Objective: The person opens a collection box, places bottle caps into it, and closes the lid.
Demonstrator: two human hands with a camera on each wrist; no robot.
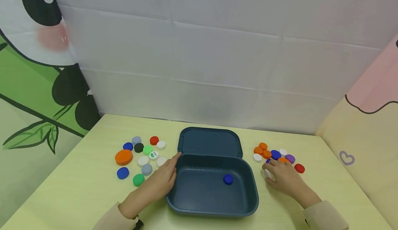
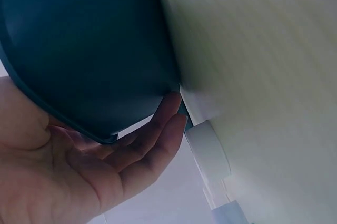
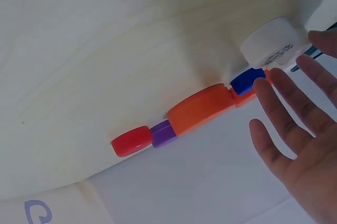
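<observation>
A dark blue plastic box (image 1: 214, 207) stands in the middle of the table, with one blue bottle cap (image 1: 228, 179) inside. My left hand (image 1: 161, 180) rests along the box's left side. In the left wrist view, its fingers (image 2: 152, 150) touch the outer wall near the table. On the right, my right hand (image 1: 284, 178) pinches a white bottle cap (image 3: 275, 42) between thumb and index finger, the other fingers spread. Close by lie an orange cap (image 3: 202, 109), a blue cap (image 3: 247, 81), a purple cap (image 3: 164, 133) and a red cap (image 3: 131, 140).
The dark blue lid (image 1: 209, 141) lies behind the box. To the left are several scattered caps, among them a large orange cap (image 1: 123, 157) and a green cap (image 1: 138, 180). A pale wall sheet (image 1: 202, 67) rises at the table's back edge.
</observation>
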